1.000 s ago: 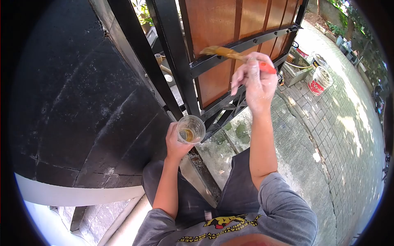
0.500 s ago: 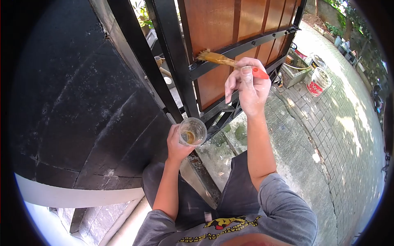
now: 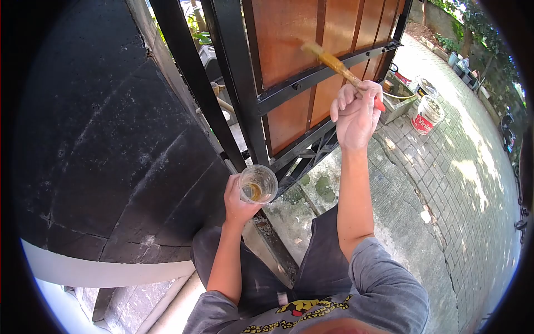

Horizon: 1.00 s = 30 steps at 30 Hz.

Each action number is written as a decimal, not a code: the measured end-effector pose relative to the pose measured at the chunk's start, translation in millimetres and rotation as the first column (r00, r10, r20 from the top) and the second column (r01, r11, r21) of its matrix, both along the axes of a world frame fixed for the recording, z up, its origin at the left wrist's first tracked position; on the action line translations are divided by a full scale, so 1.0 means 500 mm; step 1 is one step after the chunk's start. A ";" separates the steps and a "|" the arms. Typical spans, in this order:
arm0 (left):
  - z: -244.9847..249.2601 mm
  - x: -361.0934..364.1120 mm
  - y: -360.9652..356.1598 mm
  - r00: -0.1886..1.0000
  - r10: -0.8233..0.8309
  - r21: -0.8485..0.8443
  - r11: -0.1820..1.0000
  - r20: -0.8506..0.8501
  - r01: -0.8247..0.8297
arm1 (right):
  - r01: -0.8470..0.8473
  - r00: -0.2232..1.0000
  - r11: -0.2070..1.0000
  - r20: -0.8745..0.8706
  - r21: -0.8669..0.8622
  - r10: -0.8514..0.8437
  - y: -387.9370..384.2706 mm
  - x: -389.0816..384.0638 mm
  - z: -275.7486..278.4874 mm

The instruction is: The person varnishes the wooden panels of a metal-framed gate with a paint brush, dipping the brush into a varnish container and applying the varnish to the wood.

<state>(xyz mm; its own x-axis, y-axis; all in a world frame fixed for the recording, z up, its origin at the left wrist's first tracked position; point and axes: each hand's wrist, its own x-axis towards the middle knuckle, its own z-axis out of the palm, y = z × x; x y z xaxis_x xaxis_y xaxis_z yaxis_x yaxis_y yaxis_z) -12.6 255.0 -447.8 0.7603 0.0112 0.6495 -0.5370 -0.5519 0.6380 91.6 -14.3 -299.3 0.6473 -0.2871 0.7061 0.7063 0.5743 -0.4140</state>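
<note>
- The right hand (image 3: 356,114) is raised in front of the gate with its fingers curled shut round the brush (image 3: 335,65). It grips the handle low down, so the orange butt end pokes out just past the hand.
- The brush slants up and to the left. Its bristle tip lies against the wood panel (image 3: 281,39), just above the black crossbar (image 3: 311,79).
- By the look of it, the brush is light, with a stiff handle and soft, wet bristles. The dry stretch of handle below the bristles is the place to hold it, since anything nearer the tip is likely slick.
- The left hand (image 3: 236,201) is lower, near the gate's bottom corner, with fingers and thumb wrapped round the wall of a cup (image 3: 258,183).
- The cup is clear and upright and holds a little amber liquid at the bottom.
- It looks thin and easy to crush. An even hold round the side, with the cup kept level, would suit it.
- A black post (image 3: 233,72) stands left of the panel, and a dark wall (image 3: 100,139) lies beyond that.
- To the right, well away on the paved ground (image 3: 473,167), stands a white bucket (image 3: 426,114) with other containers beside it.
</note>
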 end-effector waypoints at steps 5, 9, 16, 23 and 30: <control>0.001 -0.002 0.000 1.000 -0.001 0.000 1.000 0.002 0.001 | 0.013 1.000 0.999 -0.011 -0.045 -0.014 0.042 -0.020 0.023; 0.003 -0.004 0.004 1.000 0.019 -0.005 1.000 -0.009 -0.019 | 0.176 0.973 0.967 -0.117 -0.182 -0.199 0.048 -0.005 0.015; 0.006 0.002 0.005 1.000 0.017 -0.013 1.000 0.018 -0.016 | 0.281 0.944 0.900 -0.072 -0.334 -0.322 0.011 -0.033 0.071; 0.004 0.000 0.000 1.000 0.007 -0.039 0.999 0.019 -0.007 | 0.230 0.972 0.954 0.079 -0.190 -0.219 0.029 0.001 0.141; 0.008 0.001 0.006 0.999 0.010 -0.048 0.999 0.040 -0.009 | 0.324 0.925 0.828 -0.029 -0.457 -0.378 0.015 -0.010 0.022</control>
